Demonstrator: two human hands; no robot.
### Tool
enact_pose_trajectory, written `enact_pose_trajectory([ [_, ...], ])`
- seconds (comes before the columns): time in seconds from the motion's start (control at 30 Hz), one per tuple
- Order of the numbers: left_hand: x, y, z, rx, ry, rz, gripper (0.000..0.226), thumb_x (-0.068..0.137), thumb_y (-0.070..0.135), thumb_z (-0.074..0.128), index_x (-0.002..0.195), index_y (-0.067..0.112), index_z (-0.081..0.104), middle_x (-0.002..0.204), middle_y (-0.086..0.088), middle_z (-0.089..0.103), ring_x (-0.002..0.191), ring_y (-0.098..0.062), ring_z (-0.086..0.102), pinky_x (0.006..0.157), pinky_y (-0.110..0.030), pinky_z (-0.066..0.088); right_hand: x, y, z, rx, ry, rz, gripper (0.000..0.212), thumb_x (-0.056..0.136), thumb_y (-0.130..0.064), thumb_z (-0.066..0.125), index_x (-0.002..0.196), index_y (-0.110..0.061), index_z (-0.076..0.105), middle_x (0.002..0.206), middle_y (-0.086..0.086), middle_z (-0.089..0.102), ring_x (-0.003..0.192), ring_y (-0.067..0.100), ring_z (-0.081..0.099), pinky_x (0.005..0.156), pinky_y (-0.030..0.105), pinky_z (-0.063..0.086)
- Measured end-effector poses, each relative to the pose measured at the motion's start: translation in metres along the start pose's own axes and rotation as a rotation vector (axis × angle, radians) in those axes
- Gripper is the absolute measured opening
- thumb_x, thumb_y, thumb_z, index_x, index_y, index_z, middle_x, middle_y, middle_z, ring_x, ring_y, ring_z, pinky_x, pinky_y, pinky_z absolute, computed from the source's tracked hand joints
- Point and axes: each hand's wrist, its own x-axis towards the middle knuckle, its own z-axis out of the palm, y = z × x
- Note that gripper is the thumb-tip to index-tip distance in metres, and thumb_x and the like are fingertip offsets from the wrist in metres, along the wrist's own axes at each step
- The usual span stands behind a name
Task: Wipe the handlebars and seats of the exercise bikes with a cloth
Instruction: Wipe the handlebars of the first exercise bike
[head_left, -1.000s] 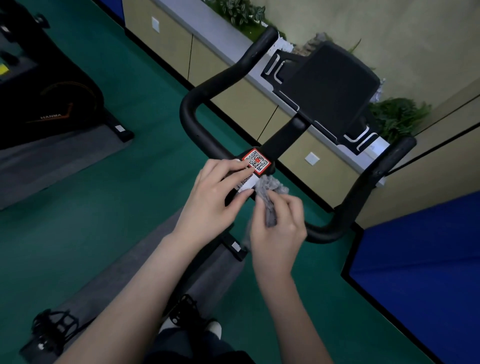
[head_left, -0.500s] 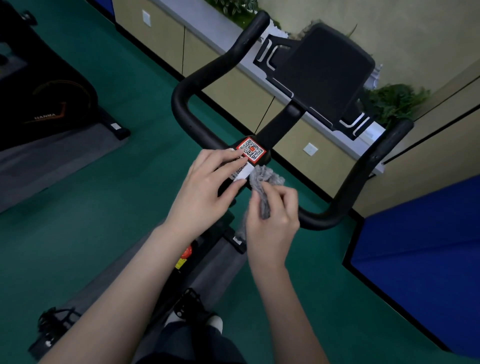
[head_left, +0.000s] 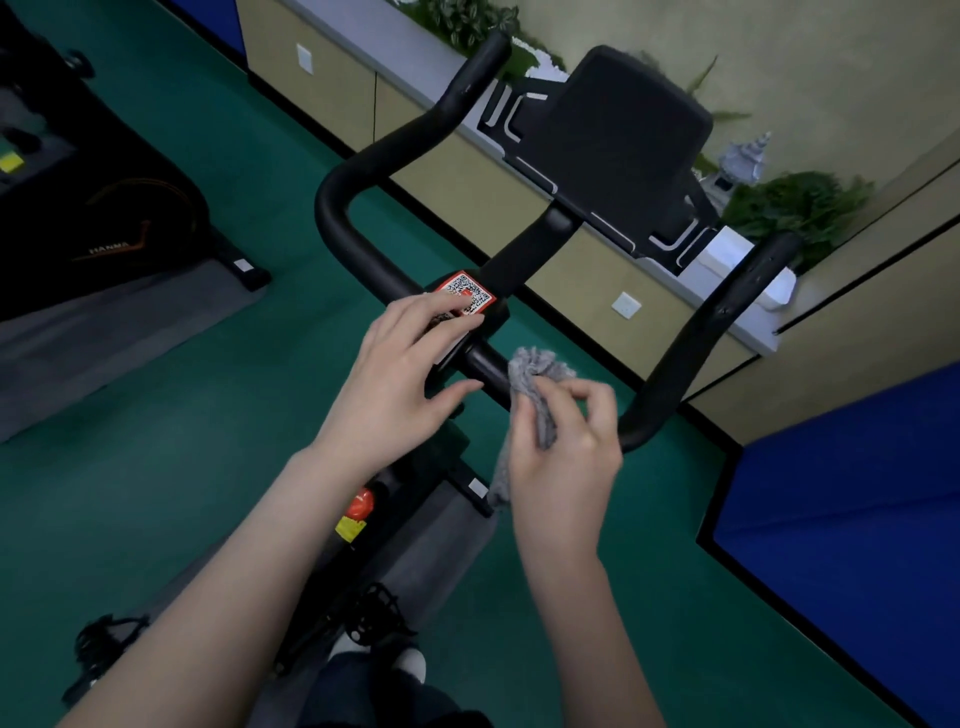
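Pinching a crumpled grey fluffy cloth (head_left: 540, 382) between the thumb and the curled fingers, the right hand (head_left: 566, 457) holds its bunched top against the black padded handlebar (head_left: 675, 353) of the exercise bike, just right of the middle of the bar. The loose end of the cloth hangs down under the palm. The left hand (head_left: 400, 379) is open, its fingers almost straight, and the fingertips lie on the middle block of the bar, just below a red-framed square QR sticker (head_left: 470, 293). Behind the bar stands a black flat console holder (head_left: 623, 140). Below the hands a red round knob (head_left: 360, 504) sits on the frame, over a grey floor mat (head_left: 447, 551) on the green floor (head_left: 182, 441). A second black exercise bike (head_left: 104, 223) stands at the left, well apart.
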Motion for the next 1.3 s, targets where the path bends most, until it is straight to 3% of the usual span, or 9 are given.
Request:
enact_pose_trajectory([
  [0.07, 0.000, 0.001, 0.001, 0.011, -0.001, -0.008, 0.058, 0.076, 0.030, 0.078, 0.126, 0.010, 0.058, 0.133, -0.005, 0.051, 0.123, -0.027, 0.045, 0.104, -0.044, 0.035, 0.010, 0.007, -0.010, -0.008, -0.044, 0.027, 0.017, 0.080, -0.002, 0.072, 0.097, 0.000, 0.073, 0.098, 0.014, 0.062, 0.081, -0.001, 0.048, 0.082, 0.008, 0.037],
  [0.17, -0.001, 0.004, 0.002, 0.034, -0.013, -0.022, 0.062, 0.074, 0.034, 0.078, 0.128, 0.012, 0.057, 0.134, -0.004, 0.051, 0.125, -0.027, 0.044, 0.104, -0.047, 0.036, 0.041, 0.007, -0.008, -0.027, -0.248, 0.073, 0.019, 0.087, -0.015, 0.066, 0.104, -0.008, 0.073, 0.102, 0.009, 0.068, 0.088, 0.019, 0.063, 0.085, 0.029, 0.049],
  [0.23, -0.001, 0.004, 0.002, 0.036, -0.013, -0.018, 0.063, 0.074, 0.034, 0.078, 0.128, 0.011, 0.057, 0.133, -0.005, 0.052, 0.125, -0.028, 0.045, 0.104, -0.048, 0.036, 0.065, 0.004, 0.002, -0.036, -0.400, 0.121, 0.020, 0.090, -0.021, 0.062, 0.105, -0.015, 0.072, 0.100, 0.008, 0.071, 0.090, 0.024, 0.065, 0.084, 0.033, 0.052],
  [0.37, -0.001, 0.002, 0.001, 0.029, 0.004, -0.004, 0.060, 0.075, 0.033, 0.077, 0.127, 0.011, 0.058, 0.132, -0.005, 0.053, 0.123, -0.029, 0.047, 0.102, -0.048, 0.038, 0.094, 0.005, 0.022, -0.091, -0.679, 0.163, 0.017, 0.089, -0.025, 0.062, 0.102, -0.019, 0.070, 0.103, 0.008, 0.070, 0.099, 0.026, 0.063, 0.084, 0.031, 0.050],
  [0.53, -0.002, -0.001, 0.003, -0.007, 0.036, 0.000, 0.057, 0.076, 0.035, 0.075, 0.125, 0.011, 0.060, 0.131, -0.004, 0.054, 0.121, -0.026, 0.047, 0.102, -0.042, 0.036, 0.099, 0.026, 0.002, -0.107, -0.828, 0.220, 0.005, 0.090, -0.027, 0.064, 0.090, -0.025, 0.068, 0.089, 0.001, 0.068, 0.085, 0.017, 0.064, 0.069, 0.024, 0.045],
  [0.73, -0.003, -0.004, 0.003, -0.015, 0.029, 0.020, 0.059, 0.074, 0.034, 0.078, 0.126, 0.012, 0.059, 0.131, -0.003, 0.054, 0.124, -0.024, 0.044, 0.104, -0.036, 0.031, 0.085, 0.021, 0.002, -0.105, -0.680, 0.206, 0.010, 0.090, -0.023, 0.063, 0.094, -0.019, 0.071, 0.090, 0.000, 0.064, 0.092, 0.016, 0.060, 0.077, 0.023, 0.043],
  [0.97, 0.017, -0.005, -0.007, 0.058, -0.047, 0.172, 0.061, 0.072, 0.040, 0.079, 0.120, 0.007, 0.062, 0.124, -0.009, 0.056, 0.120, -0.030, 0.047, 0.101, -0.044, 0.038, 0.073, 0.023, -0.024, -0.300, -0.632, 0.252, 0.013, 0.091, -0.024, 0.061, 0.097, -0.018, 0.071, 0.087, 0.004, 0.063, 0.090, 0.027, 0.061, 0.073, 0.031, 0.048],
  [1.1, 0.033, -0.010, -0.010, 0.029, -0.227, 0.288, 0.056, 0.072, 0.037, 0.079, 0.119, 0.011, 0.063, 0.121, -0.002, 0.060, 0.125, -0.023, 0.046, 0.108, -0.034, 0.027, 0.050, 0.009, -0.016, -0.306, -0.382, 0.214, 0.014, 0.091, -0.020, 0.060, 0.101, -0.016, 0.070, 0.091, 0.008, 0.071, 0.086, 0.030, 0.064, 0.074, 0.033, 0.052],
  [1.3, 0.035, -0.020, -0.011, -0.062, -0.276, 0.302, 0.042, 0.075, 0.023, 0.079, 0.112, 0.008, 0.066, 0.124, 0.001, 0.060, 0.127, -0.018, 0.045, 0.108, -0.027, 0.026, 0.017, -0.013, 0.017, -0.103, 0.004, 0.129, 0.010, 0.087, -0.003, 0.064, 0.097, -0.002, 0.068, 0.091, 0.007, 0.070, 0.081, 0.023, 0.066, 0.073, 0.023, 0.044],
])
